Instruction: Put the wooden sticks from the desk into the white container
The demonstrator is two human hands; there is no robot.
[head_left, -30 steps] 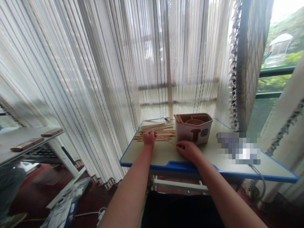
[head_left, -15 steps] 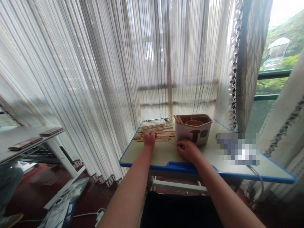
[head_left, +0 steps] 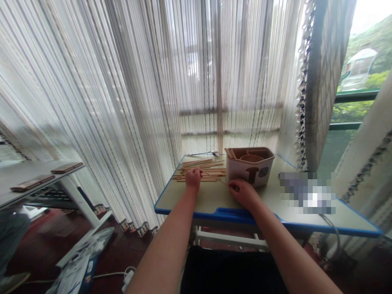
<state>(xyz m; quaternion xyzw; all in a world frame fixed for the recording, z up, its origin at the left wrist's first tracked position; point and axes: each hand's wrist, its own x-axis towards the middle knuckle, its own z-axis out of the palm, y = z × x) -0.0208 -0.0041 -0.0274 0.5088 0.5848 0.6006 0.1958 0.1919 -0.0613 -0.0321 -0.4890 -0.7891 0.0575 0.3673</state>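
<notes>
Just left of centre in the lower half of the frame, in loose rows on the tabletop (head_left: pixel 171 200): sticks (head_left: pixel 204 164). In front of these, left hand (head_left: pixel 194 178), with fingers curled together on the upper end of a thin stick (head_left: pixel 222 181). Above, by the far edge: a spoon (head_left: pixel 215 154). Between both hands, slanting down to the right, held stick: apparently wooden. Probably light, stiff and barely slippery, yet liable to snap under hard bending; best pinched lightly near the ends. At the lower end, right of centre, right hand (head_left: pixel 241 190), with fingers drawn together around the tip, exact contact hidden. Just behind, upright: a bin (head_left: pixel 239 171). Lower right: a pixelated thing (head_left: pixel 306 192), impossible to identify.
</notes>
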